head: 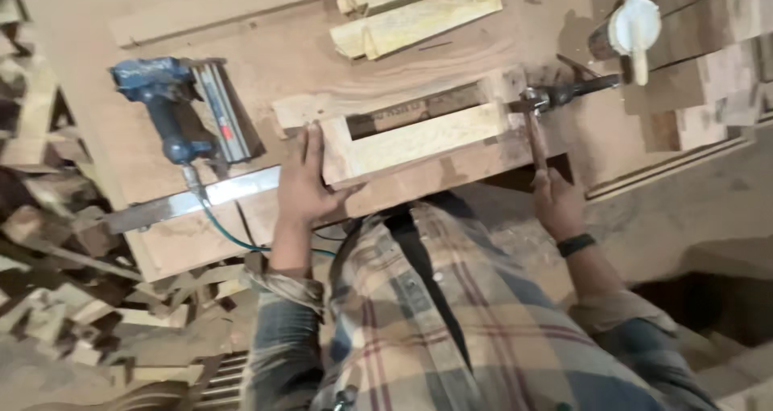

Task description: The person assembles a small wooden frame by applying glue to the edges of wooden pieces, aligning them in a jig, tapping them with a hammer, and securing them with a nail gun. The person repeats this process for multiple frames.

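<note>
A broad plywood workbench (266, 57) is filling the upper view, dust lying across it. Offcuts and wood scraps (72, 298) are piling up on the floor toward eight o'clock. Stacked timber (708, 65) is sitting at two o'clock. Warm, dim light is falling evenly.

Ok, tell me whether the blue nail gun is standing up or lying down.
Lying down. The blue nail gun rests on its side on the workbench, apart from both hands, its hose trailing toward the person.
</note>
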Demonstrator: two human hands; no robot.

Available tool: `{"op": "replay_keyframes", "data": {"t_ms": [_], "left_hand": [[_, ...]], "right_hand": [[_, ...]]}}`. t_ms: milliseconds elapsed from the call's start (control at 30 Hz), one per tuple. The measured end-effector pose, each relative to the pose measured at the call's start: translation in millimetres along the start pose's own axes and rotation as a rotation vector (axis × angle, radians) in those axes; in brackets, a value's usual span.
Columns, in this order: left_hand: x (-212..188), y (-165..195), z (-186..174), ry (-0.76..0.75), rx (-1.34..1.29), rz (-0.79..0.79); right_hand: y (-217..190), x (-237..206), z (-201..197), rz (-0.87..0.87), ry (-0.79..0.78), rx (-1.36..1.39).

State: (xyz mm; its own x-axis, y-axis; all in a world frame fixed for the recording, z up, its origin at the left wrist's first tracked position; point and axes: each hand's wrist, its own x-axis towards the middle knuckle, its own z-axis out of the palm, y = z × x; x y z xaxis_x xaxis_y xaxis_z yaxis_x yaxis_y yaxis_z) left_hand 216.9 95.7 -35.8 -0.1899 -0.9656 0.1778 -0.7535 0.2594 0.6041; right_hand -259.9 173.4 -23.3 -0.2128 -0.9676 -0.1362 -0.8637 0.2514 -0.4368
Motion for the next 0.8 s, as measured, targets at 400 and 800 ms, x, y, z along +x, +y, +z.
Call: {"op": "replay_keyframes", "data": {"t_ms": [400,800], "left_hand": [[-0.6,42.4,16.1,0.105,0.202,-0.109],[11.0,49.4,33.1,0.140,0.290,-0.148]], "right_hand": [[-138.2,178.5,-56.8,-0.289,-0.918,0.038],[-220.1,288.0,-5.9,-0.247,-1.436,0.029]]}}
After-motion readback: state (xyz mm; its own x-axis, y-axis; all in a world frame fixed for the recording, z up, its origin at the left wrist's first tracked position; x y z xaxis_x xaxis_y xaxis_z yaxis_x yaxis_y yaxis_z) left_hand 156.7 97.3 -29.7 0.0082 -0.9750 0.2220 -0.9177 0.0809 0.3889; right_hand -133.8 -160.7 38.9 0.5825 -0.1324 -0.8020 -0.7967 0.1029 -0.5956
